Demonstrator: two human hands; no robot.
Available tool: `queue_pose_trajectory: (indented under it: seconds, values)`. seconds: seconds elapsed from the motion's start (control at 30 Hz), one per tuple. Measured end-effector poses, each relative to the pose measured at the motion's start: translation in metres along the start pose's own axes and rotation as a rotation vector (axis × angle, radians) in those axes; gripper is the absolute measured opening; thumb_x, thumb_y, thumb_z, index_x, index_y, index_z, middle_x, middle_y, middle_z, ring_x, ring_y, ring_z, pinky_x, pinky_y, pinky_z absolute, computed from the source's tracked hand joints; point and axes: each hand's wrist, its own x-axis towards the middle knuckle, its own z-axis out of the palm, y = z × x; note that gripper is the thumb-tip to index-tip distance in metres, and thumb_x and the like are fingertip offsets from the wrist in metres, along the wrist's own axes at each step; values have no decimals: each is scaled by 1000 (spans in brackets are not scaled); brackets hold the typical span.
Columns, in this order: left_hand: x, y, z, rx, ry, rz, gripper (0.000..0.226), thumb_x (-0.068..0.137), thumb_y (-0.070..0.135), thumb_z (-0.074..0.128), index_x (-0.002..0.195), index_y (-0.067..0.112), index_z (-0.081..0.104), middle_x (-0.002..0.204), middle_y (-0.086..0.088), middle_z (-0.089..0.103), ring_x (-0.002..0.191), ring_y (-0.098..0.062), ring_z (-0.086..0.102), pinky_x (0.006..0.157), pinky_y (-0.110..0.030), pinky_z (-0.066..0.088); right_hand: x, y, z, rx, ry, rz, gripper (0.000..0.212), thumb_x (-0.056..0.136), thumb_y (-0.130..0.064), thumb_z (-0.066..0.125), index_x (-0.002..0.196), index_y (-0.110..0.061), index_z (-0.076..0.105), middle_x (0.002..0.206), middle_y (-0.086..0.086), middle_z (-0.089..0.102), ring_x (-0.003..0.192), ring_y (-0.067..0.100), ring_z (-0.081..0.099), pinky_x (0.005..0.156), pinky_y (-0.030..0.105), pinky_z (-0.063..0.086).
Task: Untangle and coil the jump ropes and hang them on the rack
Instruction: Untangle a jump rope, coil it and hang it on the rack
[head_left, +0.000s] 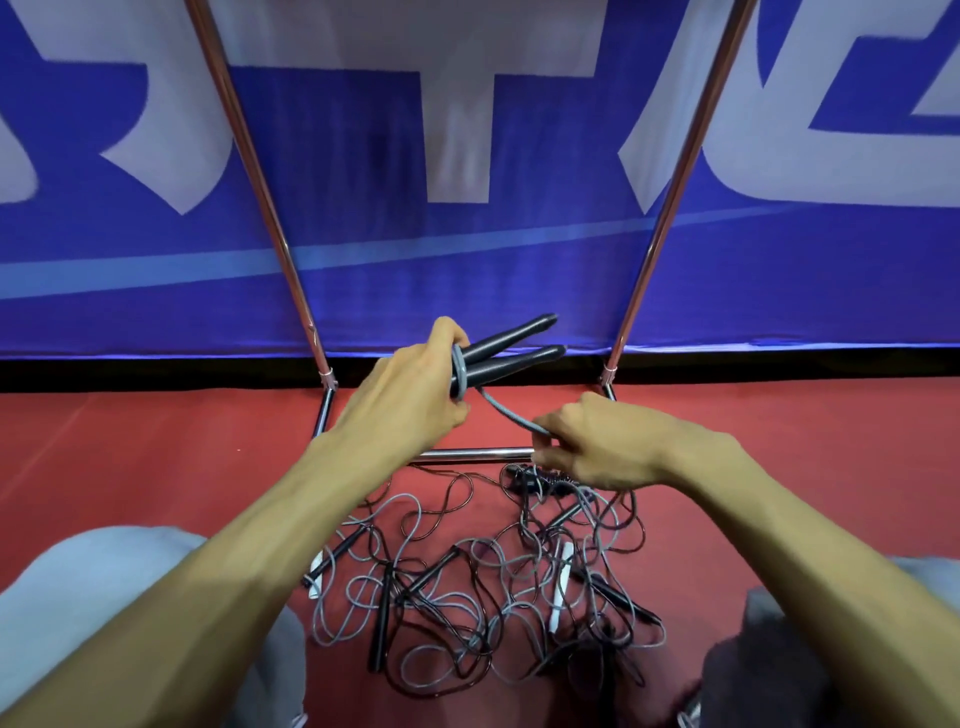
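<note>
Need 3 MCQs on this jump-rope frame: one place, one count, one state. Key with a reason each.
1. Where does the tangled pile lie?
A. on the red floor, in front of the rack's bottom bar
B. draped over a pole
C. in a box

2. How many black handles does the left hand hold?
A. one
B. two
C. four

3. The grey cord leading off the handles is:
A. lying loose on the floor
B. pinched by the right hand
C. cut in two

Key: 1 A, the pile sits on the floor below the bar; 2 B, two handles jut side by side from the grip; 3 B, the right hand holds it in mid-air.
</note>
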Motion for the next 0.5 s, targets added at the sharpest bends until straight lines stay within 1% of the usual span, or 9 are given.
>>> queue_pose_trajectory:
  seconds: [0.07, 0.17, 0.2, 0.23, 0.3, 0.33, 0.4, 0.43, 0.5]
  values:
    - [0, 1, 0, 35, -62, -24, 57, 79, 33, 75, 119, 23, 36, 69, 8, 44, 73, -27, 52, 63, -31, 37, -5, -1, -4, -2, 99, -70, 18, 96, -32, 49, 84, -20, 54, 68, 2, 58, 66, 24, 56, 64, 37, 47]
    - [-2, 7, 4, 95, -115, 6, 70, 69, 47, 78, 119, 26, 35, 80, 5, 52, 79, -29, 56, 64, -32, 38, -13, -2, -11, -6, 271, -160, 23, 93, -36, 52, 73, -27, 46, 61, -7, 47, 61, 22, 48, 62, 41, 47]
    - [-2, 9, 6, 115, -121, 26, 73, 66, 52, 78, 119, 27, 35, 85, 5, 55, 81, -30, 58, 65, -33, 38, -15, -2, -13, -1, 332, -182, 23, 92, -38, 52, 73, -27, 47, 62, -8, 47, 62, 22, 48, 61, 41, 47]
    - [-3, 10, 7, 133, -120, 47, 76, 63, 59, 77, 119, 28, 35, 88, 5, 57, 84, -30, 59, 65, -33, 37, -17, -1, -15, 10, 390, -199, 21, 91, -39, 52, 74, -27, 52, 64, -8, 50, 64, 22, 51, 61, 41, 47]
    - [-4, 14, 8, 160, -113, 77, 81, 60, 72, 72, 120, 30, 38, 93, 6, 60, 90, -29, 61, 66, -32, 35, -20, 0, -19, 29, 481, -223, 23, 90, -45, 51, 86, -26, 65, 73, -8, 59, 70, 19, 57, 61, 41, 48]
    - [-5, 16, 8, 178, -110, 95, 81, 60, 76, 69, 120, 31, 40, 95, 6, 62, 92, -28, 61, 67, -32, 34, -20, 2, -20, 45, 516, -231, 28, 88, -49, 51, 89, -26, 67, 76, -8, 61, 71, 17, 57, 61, 41, 48]
    - [-6, 19, 8, 230, -97, 176, 74, 64, 80, 62, 116, 31, 45, 95, 7, 65, 92, -26, 62, 67, -32, 36, -20, 7, -23, 101, 583, -225, 37, 80, -58, 54, 86, -25, 69, 75, -10, 58, 69, 12, 54, 60, 43, 49]
    - [-9, 21, 10, 224, -89, 238, 68, 67, 79, 60, 113, 30, 48, 90, 8, 64, 89, -25, 62, 66, -32, 39, -20, 11, -25, 127, 616, -203, 42, 75, -63, 57, 83, -24, 70, 73, -10, 57, 67, 11, 54, 59, 43, 49]
    - [-14, 24, 13, 111, -80, 380, 53, 73, 72, 58, 101, 27, 53, 73, 10, 57, 75, -23, 60, 62, -31, 40, -21, 17, -29, 185, 648, -135, 49, 62, -71, 63, 74, -24, 69, 69, -8, 59, 64, 11, 54, 58, 41, 49]
